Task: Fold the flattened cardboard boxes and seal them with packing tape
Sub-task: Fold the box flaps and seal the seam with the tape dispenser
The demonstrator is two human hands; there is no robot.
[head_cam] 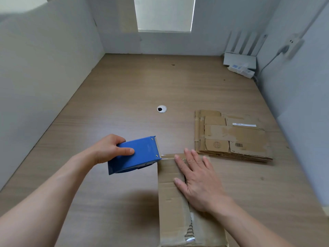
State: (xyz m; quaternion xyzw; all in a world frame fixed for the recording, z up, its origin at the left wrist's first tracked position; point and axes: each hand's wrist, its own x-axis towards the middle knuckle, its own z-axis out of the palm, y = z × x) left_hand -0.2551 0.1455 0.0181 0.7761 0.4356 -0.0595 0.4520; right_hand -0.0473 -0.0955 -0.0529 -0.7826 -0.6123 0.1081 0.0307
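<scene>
A folded cardboard box (pixel 170 198) stands in front of me on the wooden desk (pixel 124 97), its top flaps closed. My right hand (pixel 197 179) lies flat on the top, fingers straight, pressing the flaps near the far edge. My left hand (pixel 110 148) grips a blue tape dispenser (pixel 137 155) just left of the box's far corner. The dispenser's blade end touches that far edge, where a strip of clear tape (pixel 169 156) runs across. A stack of flattened cardboard boxes (pixel 233 136) lies on the desk to the right, beyond the box.
A round cable grommet (pixel 162 109) sits in the desk's middle. A white router (pixel 239 59) and a power strip (pixel 241 70) occupy the far right corner. White partition walls (pixel 44 77) enclose the desk on the left, back and right.
</scene>
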